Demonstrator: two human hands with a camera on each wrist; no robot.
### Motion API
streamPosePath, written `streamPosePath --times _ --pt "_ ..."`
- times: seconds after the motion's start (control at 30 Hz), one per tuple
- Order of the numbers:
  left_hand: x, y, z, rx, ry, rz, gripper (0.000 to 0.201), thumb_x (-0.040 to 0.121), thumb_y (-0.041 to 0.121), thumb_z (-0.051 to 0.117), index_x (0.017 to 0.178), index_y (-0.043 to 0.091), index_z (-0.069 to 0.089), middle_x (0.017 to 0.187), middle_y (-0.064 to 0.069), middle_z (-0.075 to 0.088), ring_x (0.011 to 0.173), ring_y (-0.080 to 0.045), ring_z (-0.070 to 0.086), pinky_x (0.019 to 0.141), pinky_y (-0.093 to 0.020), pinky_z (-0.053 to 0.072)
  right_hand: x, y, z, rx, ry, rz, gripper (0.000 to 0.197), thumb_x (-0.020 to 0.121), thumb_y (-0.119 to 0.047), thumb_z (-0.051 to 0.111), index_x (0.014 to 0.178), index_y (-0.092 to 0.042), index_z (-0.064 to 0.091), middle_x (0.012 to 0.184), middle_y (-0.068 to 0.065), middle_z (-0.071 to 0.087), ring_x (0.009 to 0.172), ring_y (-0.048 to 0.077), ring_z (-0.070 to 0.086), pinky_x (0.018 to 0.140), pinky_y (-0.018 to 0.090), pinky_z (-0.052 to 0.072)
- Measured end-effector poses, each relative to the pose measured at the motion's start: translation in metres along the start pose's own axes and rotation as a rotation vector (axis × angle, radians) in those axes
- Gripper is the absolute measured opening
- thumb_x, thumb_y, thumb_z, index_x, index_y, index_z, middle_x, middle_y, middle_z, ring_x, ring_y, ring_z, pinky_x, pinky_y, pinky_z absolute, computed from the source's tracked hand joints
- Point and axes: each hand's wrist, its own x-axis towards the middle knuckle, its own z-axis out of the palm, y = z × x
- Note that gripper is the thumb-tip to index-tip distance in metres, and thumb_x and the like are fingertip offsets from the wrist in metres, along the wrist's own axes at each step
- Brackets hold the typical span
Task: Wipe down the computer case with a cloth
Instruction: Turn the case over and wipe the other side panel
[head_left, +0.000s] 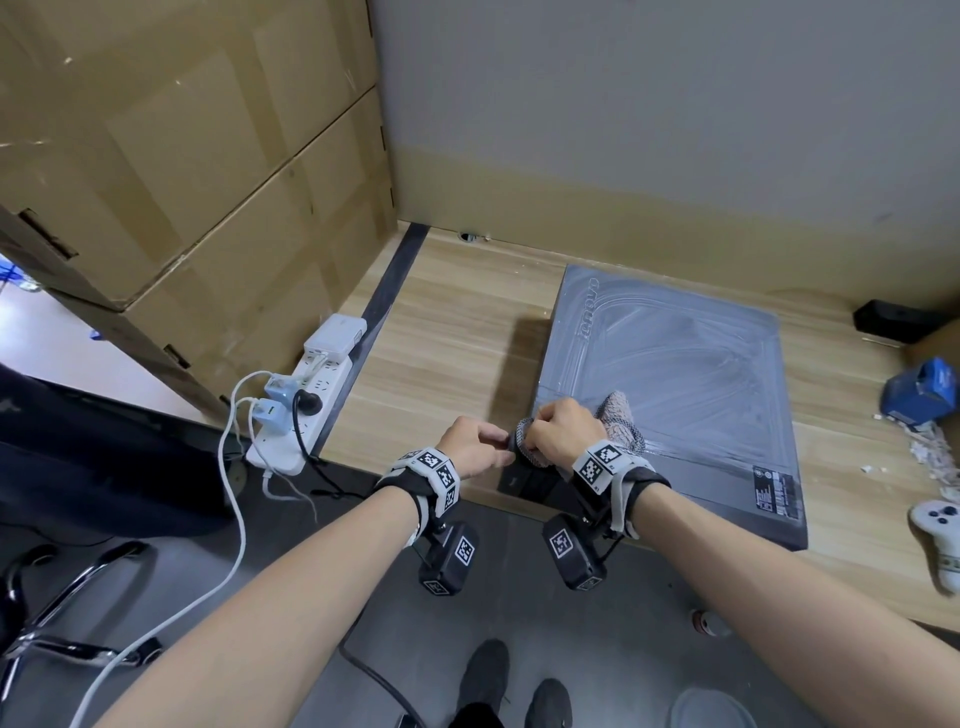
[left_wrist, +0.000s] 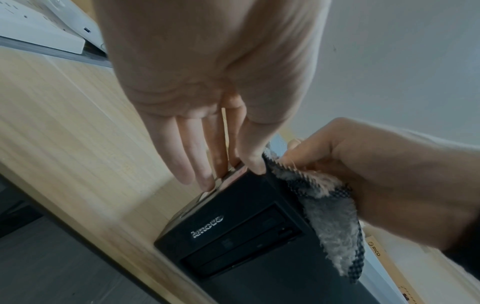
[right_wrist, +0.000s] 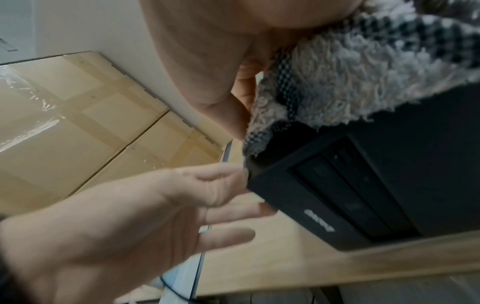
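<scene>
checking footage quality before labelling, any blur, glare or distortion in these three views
Head view: sharp, wide-angle bending at the edges, wipe streaks catching light on the computer case. Left wrist view: dim, left hand soft. Right wrist view: cloth close and blurred, glare on taped cardboard boxes.

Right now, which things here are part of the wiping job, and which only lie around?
Part of the job:
computer case
cloth
right hand
left hand

Only lying around:
power strip
game controller
blue box
cardboard boxes
</scene>
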Motion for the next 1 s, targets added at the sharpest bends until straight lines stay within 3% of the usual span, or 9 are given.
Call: streamPosePath --times 0.13,0.23,0.37,0.53,0.6,0.7,0.83,0.93,1.0 --pt "0.002 -0.003 0.000 -0.018 -0.002 0.002 0.030 0.081 0.012 0.077 0.111 0.013 0.072 0.097 -0.003 0.072 0.082 -0.011 0.061 0.076 -0.028 0.051 -0.005 0.004 0.003 -0.003 -0.008 -0.015 0.006 0.061 -0.024 0.063 0.060 -0.019 0.065 0.065 0.000 0.069 0.074 0.027 0.065 0.074 0.031 0.052" --pt "0.004 -0.006 0.000 -0.035 -0.011 0.006 0.023 0.079 0.009 0.077 0.101 0.012 0.072 0.102 -0.007 0.074 0.072 -0.009 0.056 0.077 -0.026 0.046 -0.001 0.003 0.001 0.022 0.027 -0.013 0.006 0.066 -0.024 0.062 0.061 -0.021 0.065 0.074 0.002 0.070 0.080 0.030 0.065 0.079 0.033 0.053" --pt "0.003 -0.003 0.000 -0.039 -0.013 -0.005 0.024 0.079 0.009 0.077 0.101 0.020 0.071 0.081 0.005 0.068 0.077 -0.012 0.059 0.077 -0.028 0.049 0.005 0.000 0.000 0.068 0.067 -0.007 0.010 0.067 -0.024 0.057 0.062 -0.020 0.065 0.077 0.005 0.070 0.083 0.034 0.065 0.084 0.036 0.053" --pt "0.005 -0.004 0.000 -0.027 -0.020 -0.024 0.029 0.078 0.010 0.078 0.107 0.011 0.074 0.077 0.004 0.068 0.066 -0.010 0.056 0.068 -0.025 0.046 -0.003 0.007 0.005 0.022 0.015 -0.029 0.006 0.064 -0.025 0.062 0.061 -0.021 0.065 0.071 0.002 0.069 0.077 0.031 0.065 0.072 0.030 0.051" --pt "0.005 -0.004 -0.001 -0.021 -0.015 -0.030 0.034 0.077 0.012 0.078 0.110 0.012 0.073 0.080 0.004 0.069 0.068 -0.010 0.057 0.070 -0.025 0.047 -0.002 0.007 0.004 0.035 0.039 -0.042 0.005 0.066 -0.025 0.062 0.062 -0.022 0.065 0.074 0.002 0.070 0.079 0.031 0.065 0.074 0.031 0.052" --pt "0.004 -0.004 0.000 0.008 -0.003 -0.031 0.036 0.077 0.016 0.078 0.112 0.015 0.072 0.092 0.003 0.072 0.079 -0.012 0.062 0.082 -0.029 0.053 0.007 0.008 -0.006 0.120 0.083 -0.030 0.006 0.068 -0.024 0.062 0.063 -0.023 0.065 0.075 0.000 0.071 0.080 0.029 0.067 0.080 0.037 0.056" --pt "0.003 -0.002 0.001 0.027 0.012 -0.022 0.037 0.078 0.017 0.078 0.114 0.013 0.071 0.102 -0.002 0.073 0.089 -0.021 0.068 0.082 -0.030 0.053 0.016 0.019 -0.028 0.347 0.166 -0.062 0.014 0.075 -0.025 0.075 0.066 -0.018 0.068 0.069 -0.002 0.072 0.073 0.019 0.068 0.073 0.033 0.057" --pt "0.001 0.006 0.000 0.058 0.006 -0.022 0.036 0.081 0.014 0.077 0.116 0.011 0.069 0.101 -0.003 0.070 0.082 -0.019 0.065 0.081 -0.028 0.053 0.016 0.045 -0.045 0.175 0.045 -0.214 0.008 0.082 -0.026 0.073 0.078 -0.019 0.074 0.074 -0.001 0.070 0.070 0.015 0.062 0.065 0.025 0.047" --pt "0.000 0.012 -0.001 0.088 -0.007 -0.021 0.040 0.081 0.012 0.077 0.120 0.010 0.067 0.111 -0.005 0.069 0.095 -0.021 0.066 0.091 -0.035 0.055 0.012 0.066 -0.050 -0.047 0.006 -0.362 0.007 0.081 -0.031 0.074 0.086 -0.026 0.076 0.088 -0.002 0.065 0.086 0.019 0.059 0.078 0.028 0.044"
